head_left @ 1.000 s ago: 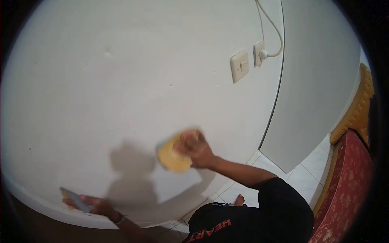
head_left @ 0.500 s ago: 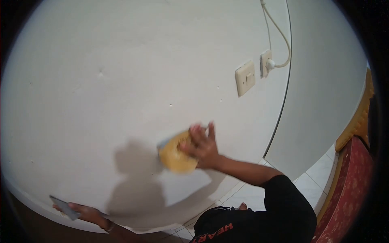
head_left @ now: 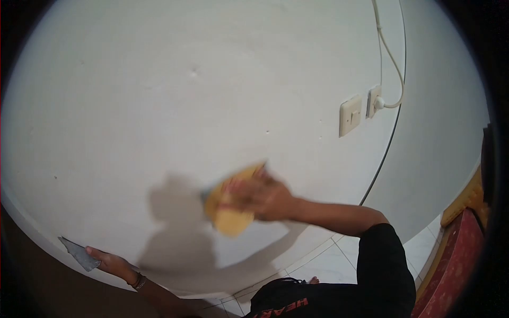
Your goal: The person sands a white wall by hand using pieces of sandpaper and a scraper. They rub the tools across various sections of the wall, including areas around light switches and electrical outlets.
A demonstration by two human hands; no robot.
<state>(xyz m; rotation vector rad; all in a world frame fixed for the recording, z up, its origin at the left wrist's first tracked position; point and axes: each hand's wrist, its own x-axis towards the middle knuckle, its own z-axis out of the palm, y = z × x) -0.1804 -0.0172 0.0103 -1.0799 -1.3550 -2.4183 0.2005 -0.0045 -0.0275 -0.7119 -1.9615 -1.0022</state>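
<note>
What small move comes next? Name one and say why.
Probably shift the flat yellow piece under the right hand slightly up the white wall, since a small dark mark shows uncovered above that piece. The left hand holds the flat grey piece off to the left, out of the way.

Yellow sheet seemingly further left

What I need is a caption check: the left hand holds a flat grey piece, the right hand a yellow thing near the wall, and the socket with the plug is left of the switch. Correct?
No: the head view shows the socket with the plug right of the switch. The left hand holds a flat grey piece, the right hand a yellow thing near the wall.
</note>
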